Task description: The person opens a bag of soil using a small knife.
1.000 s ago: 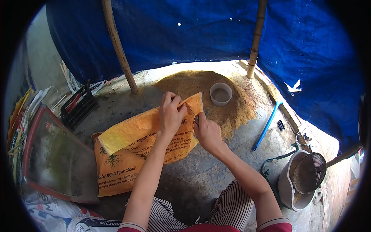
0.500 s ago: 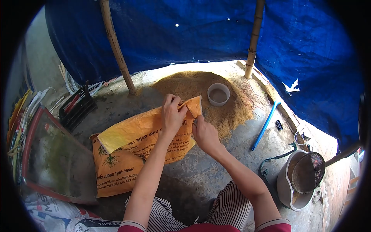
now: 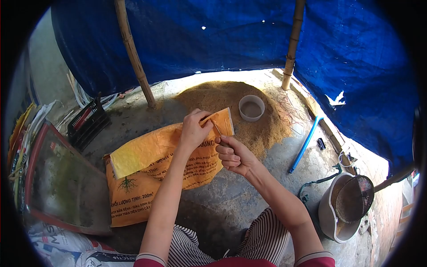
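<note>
An orange sack (image 3: pixel 133 204) with dark printing lies on the concrete floor, its upper edge folded over. My left hand (image 3: pixel 195 129) pinches the sack near its top right corner. Just to the right, my right hand (image 3: pixel 234 155) is closed around the dark handle of a small thin tool (image 3: pixel 217 129), whose metal tip points up at the sack between my hands. Whether the tip pierces the sack, I cannot tell. Behind the sack is a heap of brown grainy material (image 3: pixel 209 95) with a round white tub (image 3: pixel 251 108) on it.
A blue tube (image 3: pixel 306 144) lies at the right. Near it stand a white bucket (image 3: pixel 328 218) and a round sieve (image 3: pixel 355 199). A black crate (image 3: pixel 91 124) and a red-framed panel (image 3: pixel 66 187) are at the left. Bamboo poles (image 3: pixel 133 55) stand before a blue tarp (image 3: pixel 209 40).
My right hand has pulled slightly down and turned into a fist, showing the tool's thin metal shaft. The sack's folded part has shifted a little to the left.
</note>
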### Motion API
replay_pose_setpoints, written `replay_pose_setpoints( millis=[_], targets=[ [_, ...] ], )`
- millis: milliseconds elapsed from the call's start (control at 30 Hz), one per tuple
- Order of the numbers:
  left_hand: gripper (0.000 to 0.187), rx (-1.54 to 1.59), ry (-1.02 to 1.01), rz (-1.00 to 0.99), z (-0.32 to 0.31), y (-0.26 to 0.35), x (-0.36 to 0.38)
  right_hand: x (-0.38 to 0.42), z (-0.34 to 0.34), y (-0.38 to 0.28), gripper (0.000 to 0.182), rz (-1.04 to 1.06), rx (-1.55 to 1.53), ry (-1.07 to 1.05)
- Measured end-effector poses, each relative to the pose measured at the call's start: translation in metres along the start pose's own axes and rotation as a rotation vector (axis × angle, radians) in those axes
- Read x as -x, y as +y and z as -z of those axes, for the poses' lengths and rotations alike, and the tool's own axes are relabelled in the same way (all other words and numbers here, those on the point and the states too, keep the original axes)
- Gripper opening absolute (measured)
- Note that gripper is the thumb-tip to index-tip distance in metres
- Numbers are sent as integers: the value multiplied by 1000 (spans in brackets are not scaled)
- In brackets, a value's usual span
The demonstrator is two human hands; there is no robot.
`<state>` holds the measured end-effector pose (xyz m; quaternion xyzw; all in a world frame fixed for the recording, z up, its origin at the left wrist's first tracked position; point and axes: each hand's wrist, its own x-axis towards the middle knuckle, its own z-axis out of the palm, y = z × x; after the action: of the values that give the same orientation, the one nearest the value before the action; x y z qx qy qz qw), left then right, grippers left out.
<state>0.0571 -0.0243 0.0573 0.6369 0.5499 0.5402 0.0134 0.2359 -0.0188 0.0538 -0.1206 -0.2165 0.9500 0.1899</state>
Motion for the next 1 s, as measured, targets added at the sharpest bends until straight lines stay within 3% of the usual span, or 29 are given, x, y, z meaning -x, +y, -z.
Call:
replay_pose_setpoints(
  millis=[133,200,233,300,533,600,733,800,933,1000],
  targets=[
    [20,-10,-42,14,2,4,0,4,-6,2,16,48,160,127],
    [23,-9,-58,32,1,4,-1,5,-7,2,20,99,545,254],
    [23,-10,-59,34,2,3,-1,3,0,4,20,97,544,254],
    [28,-17,-81,119,1,4,-2,-3,14,11,18,766,1792,419],
    [32,-41,18,279,-5,0,0,4,-1,3,19,480,1681,451],
    [35,-16,20,363,9,-12,-5,15,-6,-8,19,-68,146,-84],
    [36,103,-55,398,19,-21,-8,18,-9,-9,19,3,247,29],
    [36,84,-65,410,20,-12,-10,17,-13,-2,19,104,517,232],
    [35,48,-140,420,21,-13,-10,12,-16,3,24,156,766,263],
    [34,88,-181,414,23,-17,-8,8,-12,10,30,502,1375,403]
  ],
)
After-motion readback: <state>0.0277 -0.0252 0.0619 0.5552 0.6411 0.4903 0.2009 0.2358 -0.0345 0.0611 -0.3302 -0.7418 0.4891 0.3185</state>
